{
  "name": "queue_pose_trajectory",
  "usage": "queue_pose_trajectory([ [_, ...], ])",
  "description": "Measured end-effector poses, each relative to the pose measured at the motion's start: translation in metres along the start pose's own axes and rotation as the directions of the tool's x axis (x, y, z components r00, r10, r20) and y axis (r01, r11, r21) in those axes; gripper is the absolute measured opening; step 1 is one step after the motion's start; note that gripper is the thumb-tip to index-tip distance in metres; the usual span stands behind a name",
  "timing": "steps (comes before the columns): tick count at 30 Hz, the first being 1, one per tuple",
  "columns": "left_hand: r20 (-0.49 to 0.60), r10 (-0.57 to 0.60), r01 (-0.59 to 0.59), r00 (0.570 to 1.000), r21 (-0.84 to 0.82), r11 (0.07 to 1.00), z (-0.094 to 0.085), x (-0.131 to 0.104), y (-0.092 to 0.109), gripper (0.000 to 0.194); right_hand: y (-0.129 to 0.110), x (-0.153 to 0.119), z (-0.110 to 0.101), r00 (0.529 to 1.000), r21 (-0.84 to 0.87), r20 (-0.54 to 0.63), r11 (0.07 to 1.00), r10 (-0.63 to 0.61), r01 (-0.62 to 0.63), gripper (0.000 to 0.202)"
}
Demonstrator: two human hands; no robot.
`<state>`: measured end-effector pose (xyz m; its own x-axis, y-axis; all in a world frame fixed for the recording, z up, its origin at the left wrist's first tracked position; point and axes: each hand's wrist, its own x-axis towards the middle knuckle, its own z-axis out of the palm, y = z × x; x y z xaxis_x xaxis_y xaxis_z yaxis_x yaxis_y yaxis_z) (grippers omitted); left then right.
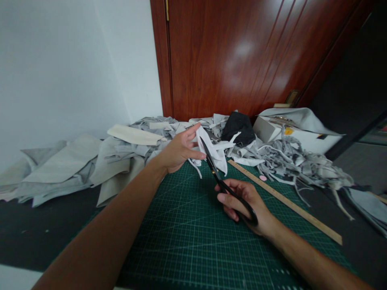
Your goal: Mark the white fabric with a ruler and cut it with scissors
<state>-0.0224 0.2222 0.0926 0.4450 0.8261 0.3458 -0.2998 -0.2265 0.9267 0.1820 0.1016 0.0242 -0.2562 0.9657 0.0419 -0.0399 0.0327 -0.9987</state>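
My right hand [242, 201] is wrapped round the black handles of a pair of scissors [214, 169], whose blades point up and away to the left. A piece of white fabric [219, 159] hangs at the blades, above the far part of the green cutting mat [181, 229]. My left hand [183, 147] grips the upper left edge of this fabric between thumb and fingers, close to the blade tips. Whether the blades are closed through the cloth I cannot tell.
Grey and cream fabric pieces [66, 161] lie piled at the left. A wooden ruler [287, 201] crosses the mat's right side, near a pink disc [263, 178]. Tangled grey strips [302, 165], a black cloth [238, 128] and a white box [311, 139] stand behind, before a wooden door [226, 60].
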Motion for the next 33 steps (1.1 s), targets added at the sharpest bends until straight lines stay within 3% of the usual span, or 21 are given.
queue_pose_trajectory([
  [4,-0.005,-0.009,0.009,1.0,-0.007,1.0,-0.001,0.0,0.0,0.122,0.001,-0.001,0.0,1.0,0.006,-0.004,1.0,-0.002,0.002,0.051],
  [11,-0.007,0.005,-0.005,1.0,-0.019,1.0,0.001,-0.001,0.001,0.113,0.002,0.001,0.001,1.0,-0.015,0.002,1.0,-0.002,0.002,0.05],
  [29,-0.005,0.05,-0.05,0.999,-0.033,0.998,0.005,0.0,-0.004,0.126,0.001,0.0,0.004,0.999,0.012,-0.013,0.999,0.033,-0.033,0.048],
  [31,-0.028,0.045,-0.046,0.999,-0.042,0.998,0.008,0.0,-0.005,0.121,0.001,0.0,0.005,0.999,0.011,-0.014,1.0,0.029,-0.029,0.049],
  [33,-0.09,0.032,-0.036,0.995,-0.052,0.998,0.011,0.001,-0.006,0.105,0.001,0.0,0.005,0.999,0.009,-0.017,1.0,0.03,-0.03,0.049],
])
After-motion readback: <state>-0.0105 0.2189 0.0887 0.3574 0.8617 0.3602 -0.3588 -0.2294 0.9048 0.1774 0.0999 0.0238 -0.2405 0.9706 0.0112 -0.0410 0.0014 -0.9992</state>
